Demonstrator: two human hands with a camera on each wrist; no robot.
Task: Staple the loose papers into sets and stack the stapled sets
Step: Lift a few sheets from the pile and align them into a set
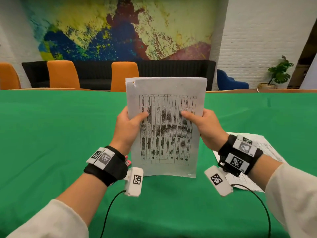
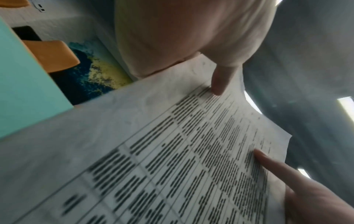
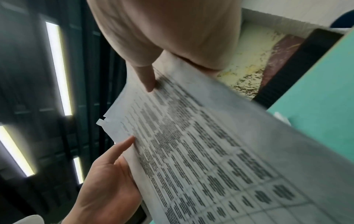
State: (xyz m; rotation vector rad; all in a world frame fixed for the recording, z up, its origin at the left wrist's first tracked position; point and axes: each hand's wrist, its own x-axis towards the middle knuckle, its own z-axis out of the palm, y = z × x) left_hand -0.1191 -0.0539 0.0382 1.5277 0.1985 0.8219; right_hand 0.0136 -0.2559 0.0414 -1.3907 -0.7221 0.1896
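Left hand and right hand each pinching a side edge of the upright sheaf of papers, bottom edge on the green table; apparently squaring, not yet stapling; more papers under the right wrist.

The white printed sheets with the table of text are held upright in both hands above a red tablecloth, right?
Not quite: the cloth is green, not red. The head view shows the white printed sheets held upright by the left hand and the right hand, one at each side edge, above the green tablecloth.
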